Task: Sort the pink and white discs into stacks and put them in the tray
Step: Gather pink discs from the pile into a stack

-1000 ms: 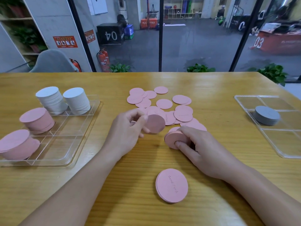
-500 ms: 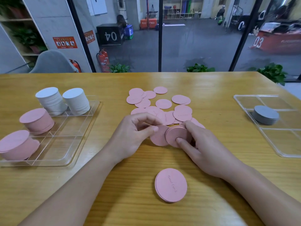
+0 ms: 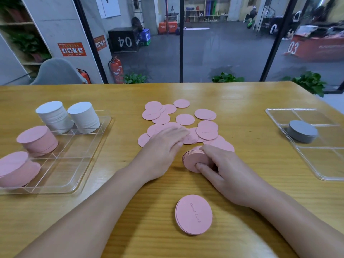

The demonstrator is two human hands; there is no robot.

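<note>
Several loose pink discs [image 3: 185, 119] lie scattered mid-table. My right hand [image 3: 223, 170] grips a small tilted stack of pink discs [image 3: 191, 161] between thumb and fingers, just in front of the pile. My left hand [image 3: 163, 148] reaches flat over the pile's near left part, fingers straight and touching the discs. A thin pink stack [image 3: 193, 214] lies nearer to me. The clear tray [image 3: 78, 155] on the left holds two white stacks [image 3: 55, 116] and two pink stacks [image 3: 37, 140].
A second clear tray [image 3: 316, 164] at the right edge holds a low grey stack [image 3: 302, 131]. Bare wood lies between the trays and the pile. Beyond the table's far edge stands a glass wall, with a grey chair [image 3: 55, 71] at the left.
My left hand has let go of the single pink disc it brought to the right hand's stack and moved forward, flat, onto the loose pile. The right hand keeps its stack.
</note>
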